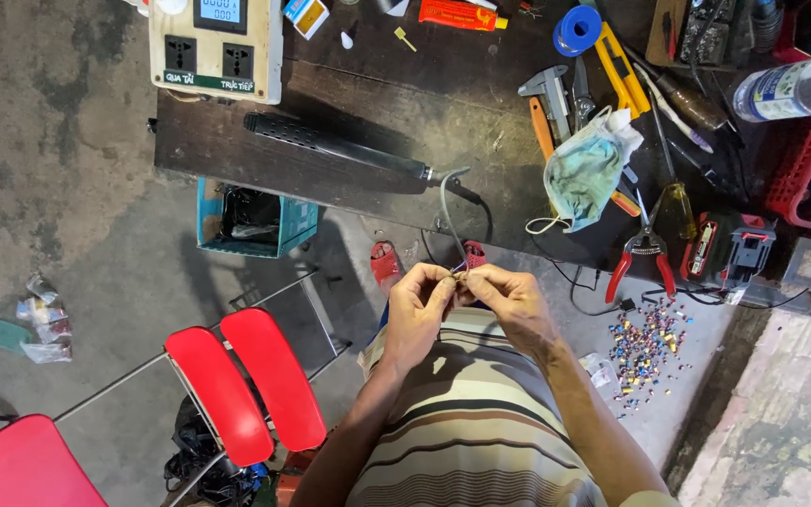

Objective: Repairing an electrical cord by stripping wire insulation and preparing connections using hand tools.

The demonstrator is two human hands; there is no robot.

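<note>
1. Workbench (377, 103): a dark, worn board across the top of the view, carrying tools and a cream box with sockets and a small screen (218, 47).
2. Red folding chairs (246, 380): they stand on the concrete floor at lower left, well apart from the hands.
3. Black rod-shaped tool (335, 145): it lies flat on the bench; a grey cable (447, 211) leaves its right end and curves down over the bench edge to the hands.
4. Crumpled face mask (584, 169): it rests on the bench beside the red-handled pliers (640, 253).
5. Left hand (417, 310): fingers closed together, pinching the free end of the cable just in front of the striped shirt.
6. Right hand (511, 299): likewise pinched shut on the cable end, its fingertips touching those of the left hand.
7. Cable end: judged light, thin and limp; it bends freely, so it is best gripped close to the tip between thumb and forefinger. Any bare strands there cannot be made out; they would likely be fragile.
8. Coloured small parts (645, 347): scattered on the floor to the right of the hands.
</note>
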